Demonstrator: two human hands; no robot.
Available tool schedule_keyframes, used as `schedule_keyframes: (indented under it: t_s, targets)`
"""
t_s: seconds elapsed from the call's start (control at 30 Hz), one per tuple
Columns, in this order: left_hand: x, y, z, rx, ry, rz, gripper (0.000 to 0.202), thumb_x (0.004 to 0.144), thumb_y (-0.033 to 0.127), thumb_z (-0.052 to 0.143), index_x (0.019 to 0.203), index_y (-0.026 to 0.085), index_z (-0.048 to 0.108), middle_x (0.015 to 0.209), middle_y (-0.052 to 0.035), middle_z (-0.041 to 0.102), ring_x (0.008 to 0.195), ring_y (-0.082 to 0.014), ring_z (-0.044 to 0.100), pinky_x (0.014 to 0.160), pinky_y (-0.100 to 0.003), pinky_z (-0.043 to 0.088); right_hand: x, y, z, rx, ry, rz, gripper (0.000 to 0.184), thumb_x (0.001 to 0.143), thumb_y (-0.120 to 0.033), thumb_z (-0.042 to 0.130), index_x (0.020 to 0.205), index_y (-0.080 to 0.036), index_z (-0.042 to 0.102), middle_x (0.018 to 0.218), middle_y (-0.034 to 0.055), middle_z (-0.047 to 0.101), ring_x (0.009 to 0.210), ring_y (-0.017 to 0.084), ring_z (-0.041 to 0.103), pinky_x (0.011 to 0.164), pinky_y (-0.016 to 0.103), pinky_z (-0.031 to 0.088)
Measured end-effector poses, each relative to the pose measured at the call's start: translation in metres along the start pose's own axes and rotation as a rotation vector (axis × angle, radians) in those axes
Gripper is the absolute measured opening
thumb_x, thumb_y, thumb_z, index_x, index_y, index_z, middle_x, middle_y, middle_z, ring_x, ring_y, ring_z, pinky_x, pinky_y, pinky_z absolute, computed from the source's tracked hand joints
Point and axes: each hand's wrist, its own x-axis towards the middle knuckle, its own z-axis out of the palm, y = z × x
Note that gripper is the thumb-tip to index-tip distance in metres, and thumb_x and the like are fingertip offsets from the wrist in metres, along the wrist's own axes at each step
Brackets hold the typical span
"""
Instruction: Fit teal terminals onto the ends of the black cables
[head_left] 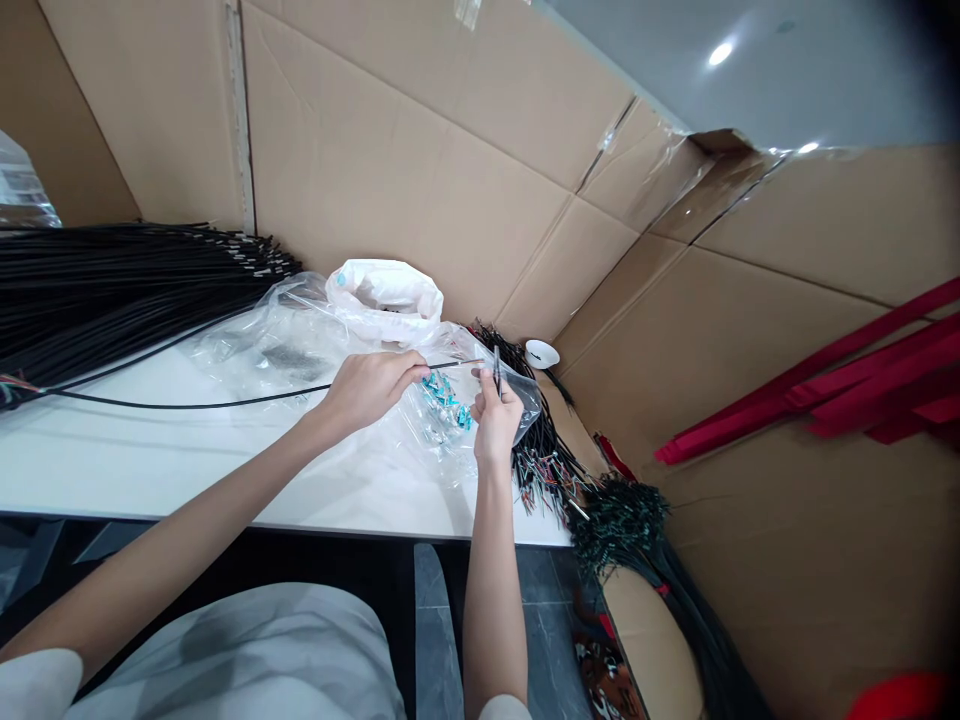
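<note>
My left hand [379, 388] is closed on a black cable [217, 405], pinching it near its end. The thin stripped tip of the cable points right toward my right hand [495, 412]. That hand is closed around a slim dark tool [497, 368] held upright; it looks like tweezers, though its exact kind is unclear. The cable tip is close to the right fingers, and I cannot tell if they touch. Between and below the hands, small turquoise parts [448, 402] lie in a clear plastic bag [439, 445].
A large bundle of black cables [112, 280] lies at the left. Behind the hands stand a white bag [386, 290] and a small white bowl [541, 353]. Cables with coloured wire ends [547, 460] line the table's right edge. Cardboard walls [420, 150] surround the white table [360, 500].
</note>
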Motion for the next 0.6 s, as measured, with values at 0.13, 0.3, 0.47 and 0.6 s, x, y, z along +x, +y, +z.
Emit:
schedule_keyframes:
  t_s: [0.13, 0.3, 0.47, 0.6]
  targets:
    - [-0.008, 0.000, 0.004, -0.019, 0.015, 0.038, 0.032, 0.105, 0.039, 0.043, 0.101, 0.024, 0.071, 0.089, 0.0001, 0.078, 0.078, -0.0204, 0.072, 0.058, -0.028, 0.037, -0.019, -0.012, 0.008, 0.308, -0.039, 0.059, 0.046, 0.072, -0.059, 0.077, 0.086, -0.016, 0.066, 0.053, -0.0144, 0.014, 0.047, 0.007, 0.008, 0.044, 0.024, 0.010]
    - [-0.015, -0.001, 0.007, -0.048, 0.051, 0.086, 0.036, 0.106, 0.041, 0.040, 0.103, 0.023, 0.072, 0.092, -0.0015, 0.078, 0.080, -0.0195, 0.072, 0.059, -0.028, 0.038, -0.025, -0.023, 0.010, 0.397, -0.110, 0.105, 0.042, 0.071, -0.056, 0.079, 0.081, -0.017, 0.065, 0.052, -0.0144, 0.011, 0.047, 0.007, 0.004, 0.041, 0.024, 0.007]
    - [-0.018, -0.006, 0.007, -0.122, 0.073, 0.144, 0.040, 0.106, 0.044, 0.039, 0.103, 0.023, 0.072, 0.091, -0.0023, 0.078, 0.077, -0.0178, 0.071, 0.064, -0.028, 0.043, -0.022, -0.029, 0.000, 0.501, -0.248, 0.253, 0.025, 0.080, -0.039, 0.072, 0.073, -0.018, 0.061, 0.051, -0.0140, 0.009, 0.047, 0.007, 0.001, 0.038, 0.020, 0.009]
    - [-0.021, -0.009, 0.006, -0.203, 0.078, 0.186, 0.040, 0.106, 0.043, 0.038, 0.103, 0.023, 0.072, 0.091, -0.0025, 0.078, 0.075, -0.0162, 0.071, 0.065, -0.027, 0.046, -0.023, -0.026, -0.010, 0.627, -0.406, 0.411, 0.023, 0.086, -0.032, 0.066, 0.070, -0.019, 0.055, 0.052, -0.0132, 0.007, 0.047, 0.008, 0.001, 0.037, 0.015, 0.012]
